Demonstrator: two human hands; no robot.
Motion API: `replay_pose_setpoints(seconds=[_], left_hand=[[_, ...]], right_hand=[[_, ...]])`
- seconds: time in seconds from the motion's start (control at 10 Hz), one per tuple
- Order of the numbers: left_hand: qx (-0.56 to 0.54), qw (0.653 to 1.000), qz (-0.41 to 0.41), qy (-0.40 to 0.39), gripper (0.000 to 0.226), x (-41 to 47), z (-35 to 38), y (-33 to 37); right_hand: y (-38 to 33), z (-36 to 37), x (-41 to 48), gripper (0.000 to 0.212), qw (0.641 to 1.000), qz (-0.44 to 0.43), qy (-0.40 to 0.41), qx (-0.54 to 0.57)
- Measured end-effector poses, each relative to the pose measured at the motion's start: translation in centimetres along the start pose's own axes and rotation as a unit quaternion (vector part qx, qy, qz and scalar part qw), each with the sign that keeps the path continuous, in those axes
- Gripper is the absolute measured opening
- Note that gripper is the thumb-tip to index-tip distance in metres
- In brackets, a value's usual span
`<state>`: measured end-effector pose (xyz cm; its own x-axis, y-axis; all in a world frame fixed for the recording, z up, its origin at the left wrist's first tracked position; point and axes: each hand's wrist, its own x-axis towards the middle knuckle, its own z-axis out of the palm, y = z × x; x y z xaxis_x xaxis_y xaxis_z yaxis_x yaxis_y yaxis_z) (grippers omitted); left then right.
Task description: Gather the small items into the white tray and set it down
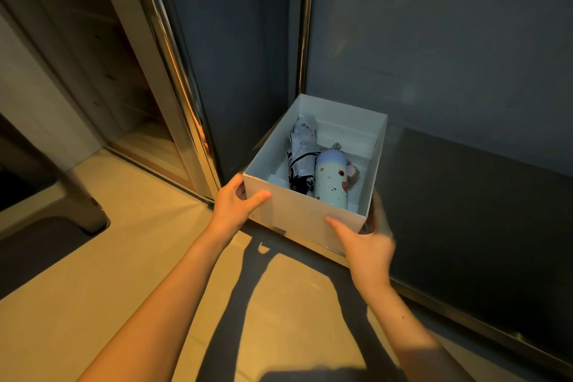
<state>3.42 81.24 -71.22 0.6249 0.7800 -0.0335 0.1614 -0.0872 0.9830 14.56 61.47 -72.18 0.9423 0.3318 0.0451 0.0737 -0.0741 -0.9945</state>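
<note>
Item: white open-topped cardboard tray [297, 211], centre, seemingly held off the floor. Contents: folded black-and-white umbrella [302, 158]; pale printed bottle [330, 178] at its 3 o'clock. Left hand [235, 205] grips the 8 o'clock corner, thumb on the front wall. Right hand [366, 245] clasps the 5 o'clock corner, fingers blurred. Step: setting down. Requires level lowering.

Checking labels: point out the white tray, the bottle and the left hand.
white tray [297, 214]: head view, on its near front wall.
bottle [331, 178]: head view, middle of its body.
left hand [234, 205]: head view, back of the hand.
</note>
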Motion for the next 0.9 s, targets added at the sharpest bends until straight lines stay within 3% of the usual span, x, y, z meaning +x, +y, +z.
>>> replay_pose_setpoints(seconds=[0.3,0.6,0.7,0.9], left_hand=[[-0.013,0.999,-0.027,-0.039,0.053,2.4,-1.1,-0.8],[0.002,1.000,0.003,0.003,0.051,1.1,-0.7,-0.3],[0.038,0.999,0.027,0.012,0.053,0.0,-0.9,0.7],[0.128,0.990,0.006,0.054,0.046,-4.1,-1.8,5.5]], right_hand=[[1.0,2.6,-0.1,0.083,1.000,0.010,0.016,0.008],[0.4,2.2,-0.3,0.083,1.000,0.002,-0.006,0.011],[-0.1,1.2,-0.3,0.073,1.000,0.024,-0.018,-0.003],[-7.1,-1.7,-1.7,0.056,0.994,-0.010,-0.072,-0.076]])
